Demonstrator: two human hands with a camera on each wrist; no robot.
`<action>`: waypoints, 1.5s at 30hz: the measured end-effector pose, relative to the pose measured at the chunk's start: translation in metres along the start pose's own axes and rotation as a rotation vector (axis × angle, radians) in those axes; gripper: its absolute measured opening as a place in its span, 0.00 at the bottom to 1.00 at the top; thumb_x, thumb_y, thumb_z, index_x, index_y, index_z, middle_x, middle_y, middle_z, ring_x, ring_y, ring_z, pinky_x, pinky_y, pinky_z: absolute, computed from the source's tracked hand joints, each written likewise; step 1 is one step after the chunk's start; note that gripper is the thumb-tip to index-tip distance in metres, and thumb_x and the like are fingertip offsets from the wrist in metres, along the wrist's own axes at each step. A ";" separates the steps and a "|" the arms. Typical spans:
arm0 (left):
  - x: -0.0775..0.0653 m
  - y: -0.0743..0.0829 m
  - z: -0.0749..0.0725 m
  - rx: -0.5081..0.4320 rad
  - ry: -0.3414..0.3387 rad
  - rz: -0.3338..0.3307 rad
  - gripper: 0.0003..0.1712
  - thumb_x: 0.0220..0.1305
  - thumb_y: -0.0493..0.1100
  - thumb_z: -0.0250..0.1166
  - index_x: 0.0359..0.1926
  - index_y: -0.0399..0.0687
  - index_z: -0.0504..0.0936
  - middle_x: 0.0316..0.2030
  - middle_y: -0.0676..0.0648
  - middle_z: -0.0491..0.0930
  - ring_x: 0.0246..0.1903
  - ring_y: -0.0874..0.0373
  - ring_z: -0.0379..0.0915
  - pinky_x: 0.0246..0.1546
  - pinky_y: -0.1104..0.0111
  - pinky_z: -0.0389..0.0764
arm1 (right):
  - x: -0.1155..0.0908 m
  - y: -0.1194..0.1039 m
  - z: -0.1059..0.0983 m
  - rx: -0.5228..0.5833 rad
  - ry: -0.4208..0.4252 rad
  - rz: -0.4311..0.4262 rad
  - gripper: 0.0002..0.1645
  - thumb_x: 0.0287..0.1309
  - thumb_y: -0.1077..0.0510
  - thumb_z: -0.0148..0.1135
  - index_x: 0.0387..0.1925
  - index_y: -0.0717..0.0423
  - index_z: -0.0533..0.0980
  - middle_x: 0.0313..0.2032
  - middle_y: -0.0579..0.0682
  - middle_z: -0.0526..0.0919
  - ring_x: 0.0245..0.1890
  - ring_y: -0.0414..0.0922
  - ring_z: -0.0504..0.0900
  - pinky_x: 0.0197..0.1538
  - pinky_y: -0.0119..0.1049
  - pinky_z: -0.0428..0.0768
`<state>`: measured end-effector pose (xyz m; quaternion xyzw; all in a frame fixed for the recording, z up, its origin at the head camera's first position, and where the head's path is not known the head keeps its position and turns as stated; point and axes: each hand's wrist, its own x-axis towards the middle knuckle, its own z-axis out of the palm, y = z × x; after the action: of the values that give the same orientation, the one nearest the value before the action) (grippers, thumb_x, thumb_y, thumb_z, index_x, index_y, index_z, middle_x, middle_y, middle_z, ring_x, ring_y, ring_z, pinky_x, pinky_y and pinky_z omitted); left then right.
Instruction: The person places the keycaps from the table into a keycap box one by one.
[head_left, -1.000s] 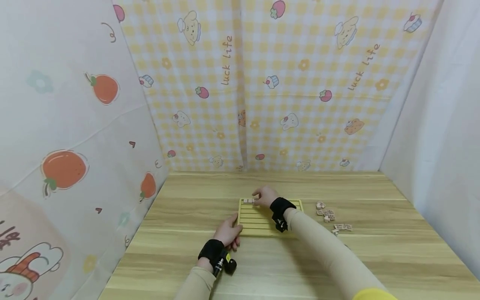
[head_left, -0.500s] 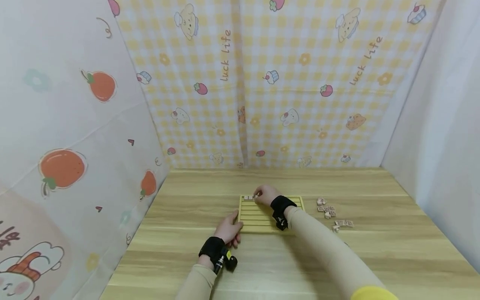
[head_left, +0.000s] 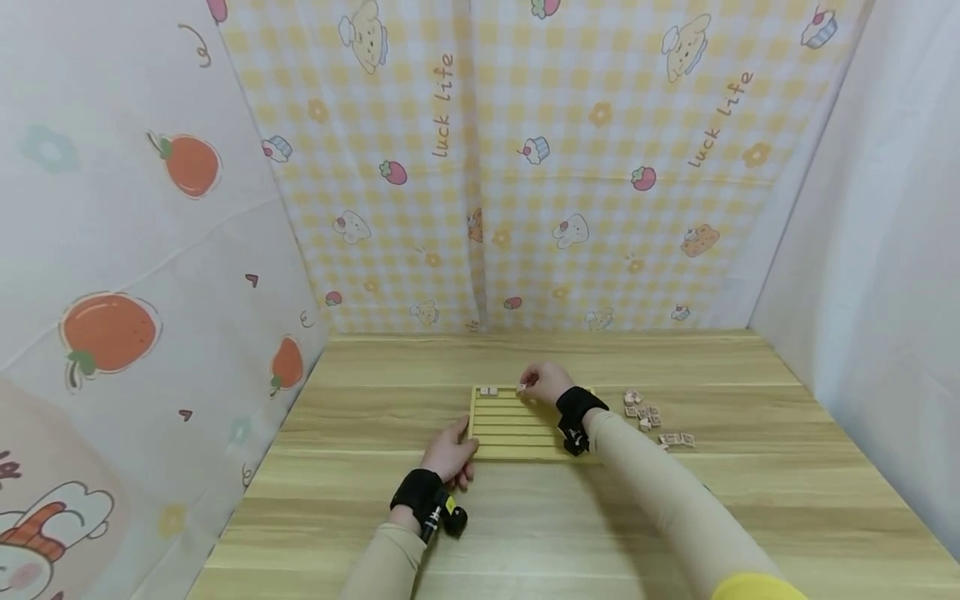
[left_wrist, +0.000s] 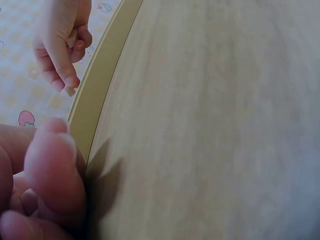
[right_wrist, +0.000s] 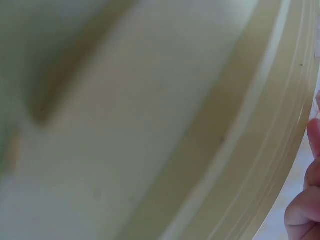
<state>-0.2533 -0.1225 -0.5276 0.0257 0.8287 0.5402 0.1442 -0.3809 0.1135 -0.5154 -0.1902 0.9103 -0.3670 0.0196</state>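
Observation:
A yellow ridged tray (head_left: 506,431) lies on the table in the head view. My left hand (head_left: 448,454) grips its left edge, with the thumb over the rim and the other fingers curled at the side. Two small pale tiles (head_left: 488,391) sit side by side at the left end of the tray's top row. Further right along that row, my right hand (head_left: 547,385) pinches a small tile (head_left: 521,388) between thumb and fingertips. The left wrist view shows this right hand (left_wrist: 62,47) beyond the tray's side (left_wrist: 95,85). Markings on the held tile are too small to read.
Several loose tiles (head_left: 643,412) lie scattered on the wooden table (head_left: 375,400) right of the tray. A short row of tiles (head_left: 677,439) is nearer to me. Printed cloth (head_left: 615,200) hangs behind the table, and cloth walls stand at both sides.
My right hand has moved right along the tray's top row with a tile, away from the two tiles at the left end. My left hand keeps its grip. The head view has shifted slightly.

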 end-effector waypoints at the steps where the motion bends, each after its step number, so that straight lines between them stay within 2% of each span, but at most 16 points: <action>1: 0.000 -0.001 0.001 -0.002 0.000 0.000 0.37 0.72 0.44 0.53 0.76 0.43 0.50 0.12 0.47 0.76 0.06 0.60 0.69 0.05 0.72 0.65 | -0.002 -0.004 0.000 -0.024 -0.008 0.008 0.06 0.51 0.61 0.72 0.31 0.57 0.81 0.27 0.45 0.80 0.29 0.41 0.76 0.36 0.36 0.75; 7: 0.001 -0.004 0.005 -0.007 -0.001 -0.006 0.37 0.72 0.45 0.54 0.76 0.44 0.50 0.12 0.47 0.76 0.06 0.60 0.69 0.05 0.72 0.65 | -0.009 -0.023 0.001 -0.166 -0.039 0.006 0.04 0.51 0.61 0.71 0.30 0.57 0.82 0.26 0.45 0.79 0.28 0.41 0.75 0.37 0.38 0.75; 14: 0.001 -0.002 0.006 -0.007 -0.013 -0.005 0.37 0.72 0.45 0.54 0.76 0.45 0.50 0.12 0.46 0.76 0.06 0.60 0.70 0.05 0.72 0.65 | -0.007 -0.026 0.006 -0.273 -0.021 -0.031 0.02 0.54 0.60 0.69 0.29 0.54 0.83 0.25 0.43 0.79 0.27 0.41 0.75 0.37 0.38 0.75; 28: 0.003 -0.002 0.008 -0.003 -0.016 0.009 0.37 0.72 0.45 0.54 0.76 0.44 0.51 0.11 0.47 0.76 0.06 0.59 0.70 0.05 0.72 0.65 | -0.007 -0.022 0.006 -0.261 -0.029 0.019 0.02 0.54 0.60 0.68 0.32 0.53 0.82 0.26 0.44 0.78 0.28 0.42 0.75 0.38 0.39 0.75; 30: 0.003 -0.003 0.009 -0.004 -0.016 0.006 0.37 0.71 0.45 0.54 0.76 0.44 0.51 0.11 0.46 0.76 0.06 0.59 0.70 0.05 0.72 0.65 | -0.007 -0.021 0.005 -0.227 -0.038 0.041 0.04 0.55 0.59 0.68 0.33 0.53 0.82 0.27 0.44 0.79 0.28 0.42 0.75 0.37 0.39 0.75; 33: 0.003 -0.002 0.008 -0.002 -0.019 0.003 0.37 0.71 0.45 0.54 0.76 0.44 0.51 0.12 0.47 0.76 0.06 0.59 0.70 0.05 0.72 0.65 | -0.009 -0.022 -0.003 -0.089 -0.055 0.114 0.08 0.59 0.57 0.65 0.38 0.57 0.82 0.32 0.48 0.81 0.31 0.42 0.76 0.38 0.38 0.76; 34: 0.003 -0.001 0.008 -0.002 -0.019 0.005 0.37 0.71 0.45 0.53 0.76 0.44 0.50 0.12 0.47 0.76 0.06 0.59 0.70 0.05 0.72 0.65 | -0.010 -0.023 -0.008 0.012 -0.070 0.154 0.11 0.61 0.56 0.63 0.41 0.59 0.82 0.34 0.49 0.81 0.29 0.42 0.75 0.37 0.38 0.75; 37: 0.003 -0.001 0.006 -0.002 -0.019 0.010 0.37 0.72 0.45 0.53 0.76 0.43 0.50 0.12 0.47 0.76 0.07 0.60 0.70 0.06 0.72 0.65 | -0.013 -0.021 -0.029 0.500 -0.118 0.286 0.18 0.69 0.57 0.52 0.50 0.67 0.77 0.36 0.50 0.80 0.26 0.39 0.72 0.36 0.33 0.71; 40: 0.004 -0.002 0.005 0.005 -0.017 0.004 0.38 0.71 0.46 0.53 0.76 0.44 0.50 0.12 0.47 0.76 0.07 0.59 0.70 0.06 0.72 0.65 | -0.013 -0.013 -0.046 1.055 -0.111 0.437 0.19 0.71 0.60 0.45 0.56 0.69 0.69 0.37 0.51 0.77 0.27 0.38 0.72 0.35 0.28 0.70; 41: 0.004 -0.003 0.004 0.008 -0.014 0.007 0.38 0.71 0.45 0.53 0.76 0.44 0.50 0.12 0.47 0.76 0.07 0.59 0.70 0.06 0.72 0.65 | -0.013 -0.009 -0.050 1.205 -0.101 0.472 0.19 0.72 0.62 0.43 0.59 0.69 0.66 0.40 0.53 0.76 0.31 0.38 0.74 0.38 0.26 0.71; 43: 0.004 -0.004 0.002 0.014 -0.011 0.010 0.38 0.71 0.45 0.53 0.76 0.44 0.50 0.12 0.47 0.76 0.07 0.59 0.70 0.06 0.72 0.65 | -0.016 -0.003 -0.054 1.398 -0.084 0.487 0.25 0.72 0.64 0.39 0.67 0.69 0.58 0.54 0.62 0.71 0.48 0.43 0.76 0.46 0.24 0.74; 45: 0.004 -0.005 0.001 0.013 -0.007 0.009 0.38 0.71 0.45 0.54 0.76 0.44 0.50 0.12 0.47 0.76 0.07 0.59 0.70 0.06 0.72 0.65 | -0.019 0.003 -0.056 1.561 -0.085 0.495 0.30 0.71 0.68 0.33 0.73 0.66 0.48 0.67 0.66 0.55 0.65 0.49 0.65 0.57 0.25 0.70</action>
<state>-0.2567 -0.1230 -0.5333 0.0324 0.8316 0.5353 0.1442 -0.3744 0.1590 -0.4785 0.0711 0.4068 -0.8724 0.2614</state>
